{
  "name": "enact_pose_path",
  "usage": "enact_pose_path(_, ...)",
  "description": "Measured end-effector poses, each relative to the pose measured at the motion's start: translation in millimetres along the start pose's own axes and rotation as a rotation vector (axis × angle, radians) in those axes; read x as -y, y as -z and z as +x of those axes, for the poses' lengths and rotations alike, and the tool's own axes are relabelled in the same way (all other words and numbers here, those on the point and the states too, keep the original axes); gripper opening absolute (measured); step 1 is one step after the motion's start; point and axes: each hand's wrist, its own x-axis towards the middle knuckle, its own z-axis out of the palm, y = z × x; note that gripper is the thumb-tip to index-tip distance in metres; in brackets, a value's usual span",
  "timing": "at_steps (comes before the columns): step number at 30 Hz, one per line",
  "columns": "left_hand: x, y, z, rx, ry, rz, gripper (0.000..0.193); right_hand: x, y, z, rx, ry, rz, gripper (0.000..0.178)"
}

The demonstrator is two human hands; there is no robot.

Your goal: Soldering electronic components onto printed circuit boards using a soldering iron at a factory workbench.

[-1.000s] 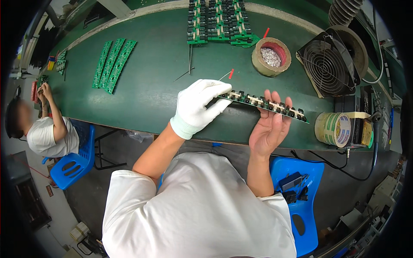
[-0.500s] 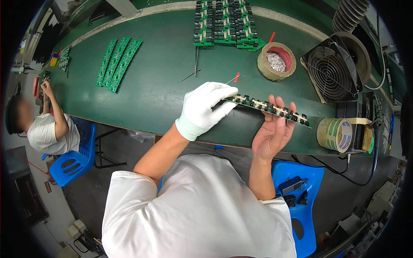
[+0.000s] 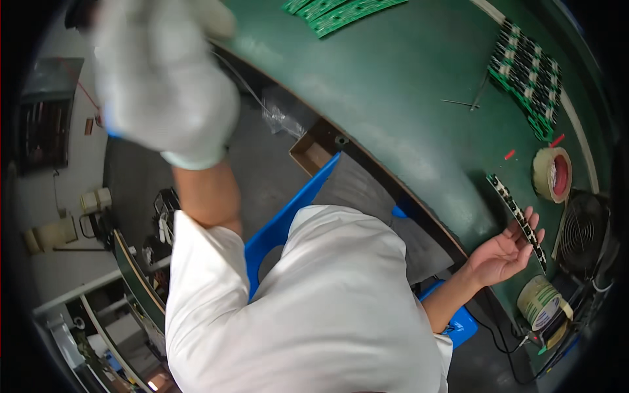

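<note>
L hand (image 3: 167, 85), in a white glove, is showing large and blurred close to the cam, fingers running toward the top edge; can't tell if it's gripping anything. Blue plastic chair (image 3: 285, 219) is standing below it to the R, w/ an open cardboard box (image 3: 311, 154) sitting under the bench edge. Along the top, green PCB strips (image 3: 350, 14) are lying on the green workbench (image 3: 393, 98), partly cut off by the frame. Farther R, a thin metal tool (image 3: 462, 103) is lying near a block of populated PCBs (image 3: 527, 69), w/ 2 small red pieces (image 3: 510, 155) lying just below.

Populated PCB strip (image 3: 513, 204) is sitting in the bare R hand (image 3: 501, 257), seemingly above the bench: thumb is pressing on the near side, fingers are showing past the far side, hold is nearer the lower end, upper end is sticking out free. Tape roll w/ red inside (image 3: 552, 173), fan (image 3: 580, 232) and yellowish tape roll (image 3: 540, 301) are standing around it.

Handling, my guess: strip is prob. weighing little, staying stiff lengthwise but flexing a bit if held at 1 end only; comps & joints are prob. the fragile bits. Best hold: pinching the long bare edges near mid-length, keeping pressure off the comps; smooth edges may be slipping a bit under a glove.
</note>
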Motion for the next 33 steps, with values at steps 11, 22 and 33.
enact_pose_path(11, 12.5, 56.2, 23.0, 0.123, 0.348, -0.079, 0.024, 0.0, 0.6, 3.9, 0.036, 0.036, -0.117, 0.035)
enact_pose_path(22, -31.7, 38.8, -0.8, 0.104, 0.896, -0.802, 0.029, 3.7, 6.3, 0.5, 0.016, 0.057, -0.072, 0.037)
enact_pose_path(33, -95.2, -81.8, -129.4, 0.879, 0.607, -0.576, 0.042, -16.6, -20.1, -7.3, 0.073, 0.028, -0.107, 0.052)
